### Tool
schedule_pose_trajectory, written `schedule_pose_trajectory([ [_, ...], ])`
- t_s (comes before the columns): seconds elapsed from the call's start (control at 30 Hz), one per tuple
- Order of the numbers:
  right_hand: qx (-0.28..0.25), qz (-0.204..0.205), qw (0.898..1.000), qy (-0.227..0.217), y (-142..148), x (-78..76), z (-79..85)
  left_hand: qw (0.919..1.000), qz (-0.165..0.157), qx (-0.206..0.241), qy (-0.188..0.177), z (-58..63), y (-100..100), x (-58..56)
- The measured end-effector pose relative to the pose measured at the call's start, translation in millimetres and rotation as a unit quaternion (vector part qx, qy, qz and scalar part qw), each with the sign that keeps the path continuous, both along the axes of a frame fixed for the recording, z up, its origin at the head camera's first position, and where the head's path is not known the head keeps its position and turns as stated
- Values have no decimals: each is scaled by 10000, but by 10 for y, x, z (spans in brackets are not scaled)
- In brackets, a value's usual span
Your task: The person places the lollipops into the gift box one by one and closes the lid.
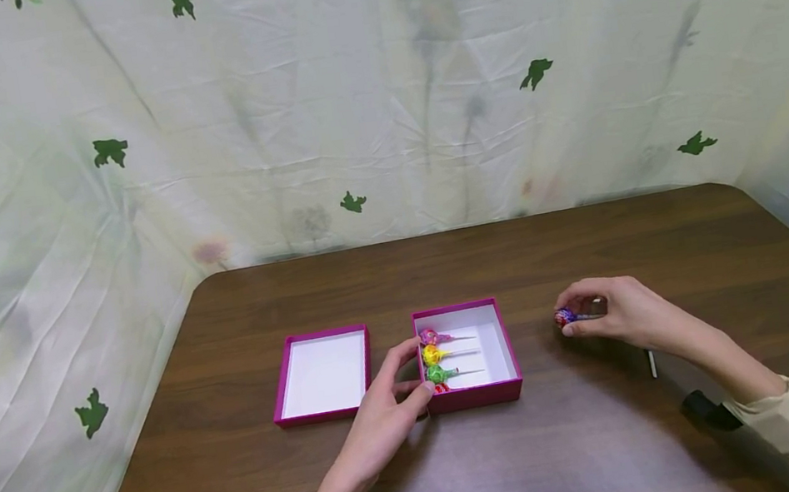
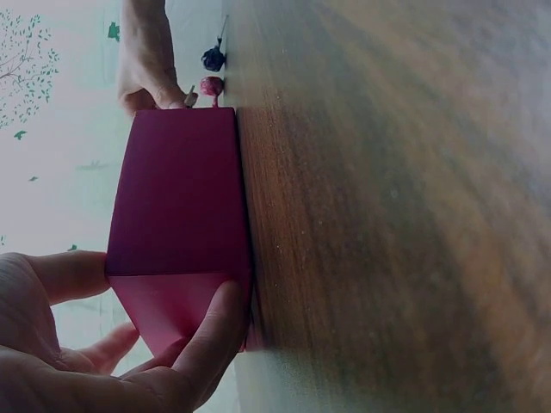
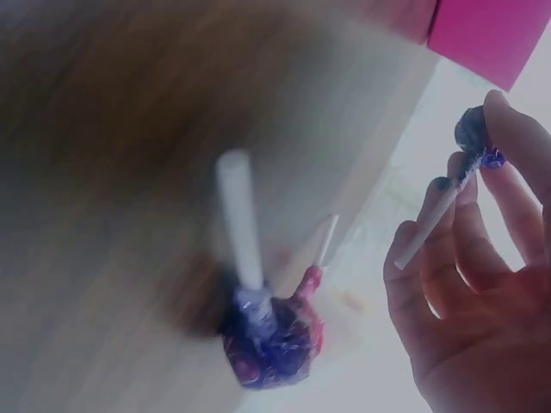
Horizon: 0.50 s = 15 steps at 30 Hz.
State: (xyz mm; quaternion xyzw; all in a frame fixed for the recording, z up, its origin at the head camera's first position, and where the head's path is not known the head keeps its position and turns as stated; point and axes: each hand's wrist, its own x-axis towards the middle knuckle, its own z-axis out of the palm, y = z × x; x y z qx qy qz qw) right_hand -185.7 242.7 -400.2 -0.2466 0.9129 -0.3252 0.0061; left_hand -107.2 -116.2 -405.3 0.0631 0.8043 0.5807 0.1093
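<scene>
My right hand (image 1: 619, 313) pinches a lollipop in a dark blue and purple wrapper (image 3: 471, 131) between thumb and fingers, just above the table. My left hand (image 1: 386, 411) grips the left side of a magenta box (image 1: 476, 397); the left wrist view shows thumb and fingers round its corner. Inside the white-lined box, a pink lollipop (image 1: 428, 337), a yellow lollipop (image 1: 433, 355), a green lollipop (image 1: 439, 374) and a red lollipop (image 1: 441, 388) lie in a column, sticks pointing right. The red one is partly hidden by the box's front wall and my left hand.
A magenta-rimmed lid (image 1: 322, 375) lies inside-up left of the box. Near my right wrist, another purple-blue lollipop (image 3: 271, 348) and a pinkish-red lollipop (image 3: 312, 284) are on the brown table (image 1: 581, 438). A printed curtain (image 1: 383, 113) hangs behind the table.
</scene>
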Motion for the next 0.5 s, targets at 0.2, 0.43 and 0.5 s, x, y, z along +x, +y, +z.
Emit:
schedule_pose_trajectory([
  [0.2, -327, -67, 9992, 226, -62, 52, 7, 10000, -9, -1, -10, 2, 2, -2],
  [0.43, -667, -359, 9966, 330, -189, 140, 18, 10000, -16, 47, -1, -5, 5, -5],
  [0.5, -742, -457, 9957, 328, -230, 163, 20, 10000, -21, 83, 1, -8, 8, -4],
])
